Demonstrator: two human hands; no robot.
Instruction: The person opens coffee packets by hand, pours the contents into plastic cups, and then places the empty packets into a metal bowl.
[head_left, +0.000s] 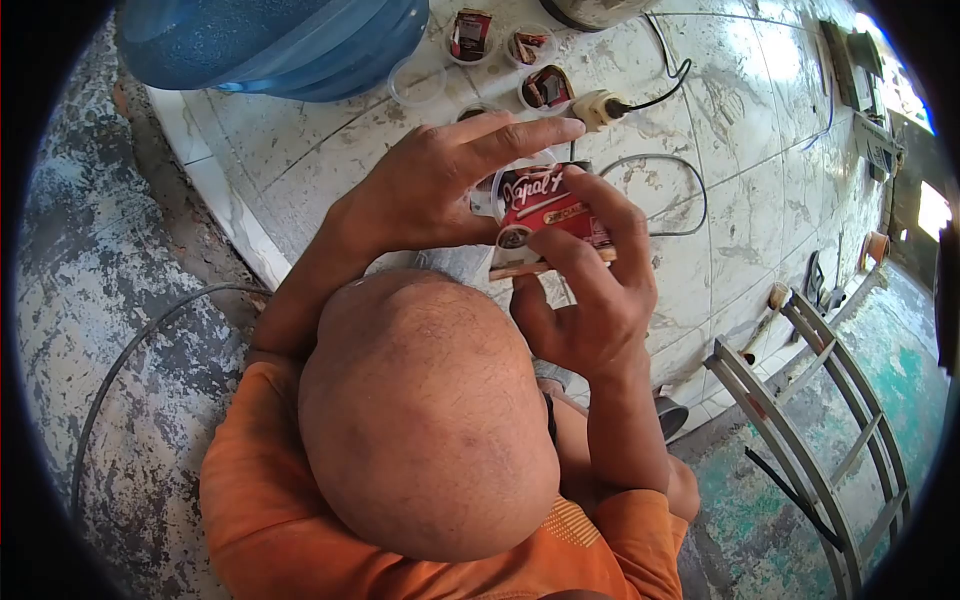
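A red Kapal Api coffee sachet (548,203) is held up between my two hands, above the tiled surface. My right hand (595,290) grips it from the right, fingers over its printed face and thumb below. A thin brownish strip (520,270) runs along its lower edge. My left hand (425,185) bends round the sachet's left side, its thumb at that edge and its index finger stretched out above. Clear plastic shows between the left hand and the sachet, but its shape is mostly hidden.
Clear plastic cups, some holding opened red sachets (470,36), stand beyond my hands near a large blue water jug (290,45). A pale plug (597,110) with a black cord lies on the tiles (740,130). A curved metal frame (800,430) stands right.
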